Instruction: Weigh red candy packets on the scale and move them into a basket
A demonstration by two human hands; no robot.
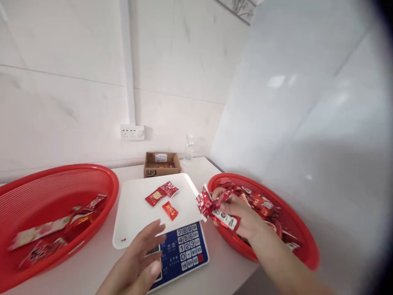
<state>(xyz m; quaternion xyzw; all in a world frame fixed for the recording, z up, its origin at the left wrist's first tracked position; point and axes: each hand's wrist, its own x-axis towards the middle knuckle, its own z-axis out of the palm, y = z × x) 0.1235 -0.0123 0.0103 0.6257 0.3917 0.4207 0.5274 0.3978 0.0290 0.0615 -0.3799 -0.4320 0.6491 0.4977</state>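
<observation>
My right hand (238, 213) is closed around several red-wrapped candies (211, 203), above the near-left rim of the right red basket (225, 175). One of them has a white label. My left hand (143, 258) hangs with fingers apart and nothing in it, in front of the scale's blue keypad panel (172, 262), partly covering its display. On the scale's white tray (132, 209) lie a dark red packet (155, 197), a patterned red packet (170, 189) touching it, and an orange-red candy (170, 210) nearer me.
Many wrapped candies (264, 207) fill the right basket. A second red basket (107, 180) at left holds a few wrapped sweets (81, 221). Behind the scale stand a small cardboard box (162, 170) and a clear plastic bottle (189, 148), near the wall below a socket (132, 132).
</observation>
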